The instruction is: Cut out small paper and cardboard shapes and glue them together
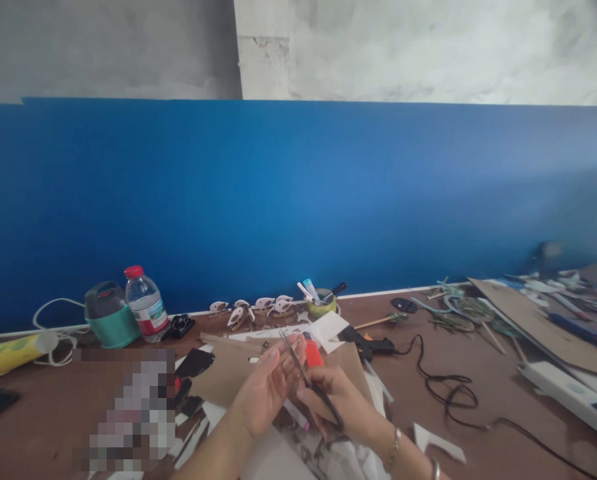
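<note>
My right hand is closed around the dark handles of a pair of scissors, whose metal blades point up and to the left. My left hand is palm up beside the blades, fingers curled and pinched together near the scissor tips. Whatever lies between those fingers is too small to make out. Beneath both hands is a piece of brown cardboard with paper scraps around it. Just behind the blades is a red-orange item, partly hidden. A pink-ended marker lies between my wrists.
Several white bird-shaped cutouts stand along the blue partition. A tape roll holds pens. A black glue gun trails its cord rightward. A water bottle and teal container stand left; cardboard lies right.
</note>
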A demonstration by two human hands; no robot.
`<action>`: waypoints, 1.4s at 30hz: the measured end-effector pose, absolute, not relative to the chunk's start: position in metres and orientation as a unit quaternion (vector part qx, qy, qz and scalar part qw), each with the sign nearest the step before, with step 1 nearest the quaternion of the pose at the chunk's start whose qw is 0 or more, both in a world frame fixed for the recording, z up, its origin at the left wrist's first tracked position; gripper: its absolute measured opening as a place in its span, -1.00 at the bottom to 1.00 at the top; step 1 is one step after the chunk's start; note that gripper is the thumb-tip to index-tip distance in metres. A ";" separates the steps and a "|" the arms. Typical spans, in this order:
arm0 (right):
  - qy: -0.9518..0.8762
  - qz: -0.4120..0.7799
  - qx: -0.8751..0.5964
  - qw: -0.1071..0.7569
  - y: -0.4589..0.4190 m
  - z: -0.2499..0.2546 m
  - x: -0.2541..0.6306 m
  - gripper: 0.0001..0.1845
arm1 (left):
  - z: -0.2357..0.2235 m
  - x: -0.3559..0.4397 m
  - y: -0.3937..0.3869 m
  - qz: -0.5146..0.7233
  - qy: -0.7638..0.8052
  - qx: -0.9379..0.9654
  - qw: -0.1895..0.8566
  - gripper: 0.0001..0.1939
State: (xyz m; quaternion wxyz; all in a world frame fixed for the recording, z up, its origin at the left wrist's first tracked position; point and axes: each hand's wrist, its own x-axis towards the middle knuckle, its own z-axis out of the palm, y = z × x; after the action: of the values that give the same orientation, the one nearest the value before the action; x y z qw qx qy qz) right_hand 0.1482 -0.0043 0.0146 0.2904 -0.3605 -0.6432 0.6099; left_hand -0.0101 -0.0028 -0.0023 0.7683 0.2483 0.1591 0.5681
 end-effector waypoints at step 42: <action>-0.601 0.651 -0.385 0.259 0.002 0.017 0.157 -0.61 | 0.007 -0.011 0.001 0.582 0.282 0.328 0.689 -0.71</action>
State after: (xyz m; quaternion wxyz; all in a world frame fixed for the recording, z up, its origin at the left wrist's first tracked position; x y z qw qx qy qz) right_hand 0.1569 0.0024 0.0167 0.2585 -0.3852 -0.6007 0.6511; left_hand -0.0111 0.0009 0.0070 0.6885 0.3279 0.2819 0.5822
